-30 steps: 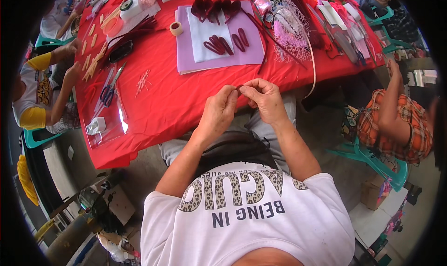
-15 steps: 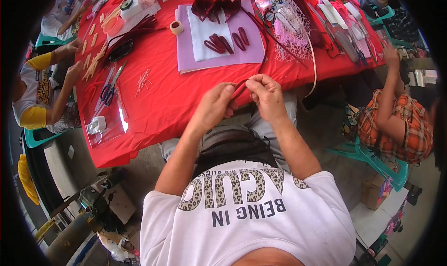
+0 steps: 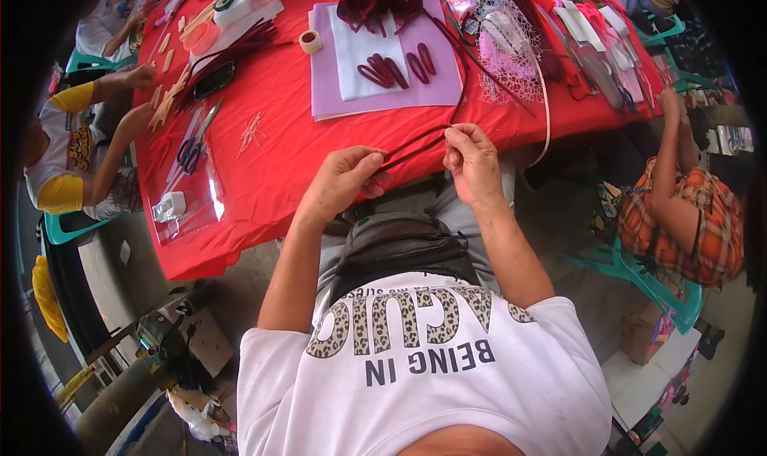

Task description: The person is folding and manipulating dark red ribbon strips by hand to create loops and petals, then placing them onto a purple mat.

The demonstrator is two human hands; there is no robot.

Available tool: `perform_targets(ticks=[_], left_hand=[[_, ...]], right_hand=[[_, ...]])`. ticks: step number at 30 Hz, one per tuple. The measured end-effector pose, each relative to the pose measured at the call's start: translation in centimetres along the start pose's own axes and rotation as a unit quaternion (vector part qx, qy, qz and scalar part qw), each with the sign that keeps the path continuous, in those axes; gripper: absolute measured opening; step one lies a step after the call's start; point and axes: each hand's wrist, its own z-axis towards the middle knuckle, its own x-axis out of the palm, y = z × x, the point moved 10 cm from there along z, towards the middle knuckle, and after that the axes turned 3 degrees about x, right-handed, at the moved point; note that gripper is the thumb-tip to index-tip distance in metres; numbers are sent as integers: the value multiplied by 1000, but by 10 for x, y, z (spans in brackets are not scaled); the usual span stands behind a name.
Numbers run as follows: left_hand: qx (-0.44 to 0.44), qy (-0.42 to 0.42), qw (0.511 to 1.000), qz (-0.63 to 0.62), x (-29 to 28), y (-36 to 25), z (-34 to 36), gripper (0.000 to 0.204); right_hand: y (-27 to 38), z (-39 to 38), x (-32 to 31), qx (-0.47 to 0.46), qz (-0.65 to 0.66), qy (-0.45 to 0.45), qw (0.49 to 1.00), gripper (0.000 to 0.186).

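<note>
A: Head view, only view available. Left hand (image 3: 345,183) and right hand (image 3: 473,162) are raised over the near edge of the counter (image 3: 264,192), which is covered in red cloth. Between them runs a thin dark stem (image 3: 415,143), wire or strip, hard to tell which.

B: State of the fingers?

A: Left fingers (image 3: 369,162) are curled nearly closed, pinching the lower end of the stem. Right fingers (image 3: 457,140) are bunched tight on its upper end. Neither hand holds anything else that can be seen.

B: Progress?

A: Judged partial. On the purple sheet (image 3: 383,97) lies a white sheet (image 3: 351,57) carrying a row of finished-looking dark red petals (image 3: 398,66); above them sits a cluster of dark red blooms (image 3: 377,7). The stem in hand bears no petals yet, so attaching appears to remain.

B: Other items?

A: A tape roll (image 3: 309,41) left of the purple sheet, scissors (image 3: 192,146) near the left edge, pink netting (image 3: 507,50) to the right. One other person's hands (image 3: 140,97) work at the left end of the counter; another person in an orange plaid shirt (image 3: 691,224) sits at the right.
</note>
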Motion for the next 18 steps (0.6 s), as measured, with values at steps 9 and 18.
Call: perform_targets(ticks=[9,18], left_hand=[[11,-43,996,75,-9,-3,-4,22],[1,-34,986,164,-22,-1,-12,20]], right_hand=[[-8,-2,1,34,-65,29,997,3],[-6,-10,8,18,-314,104,944,7]])
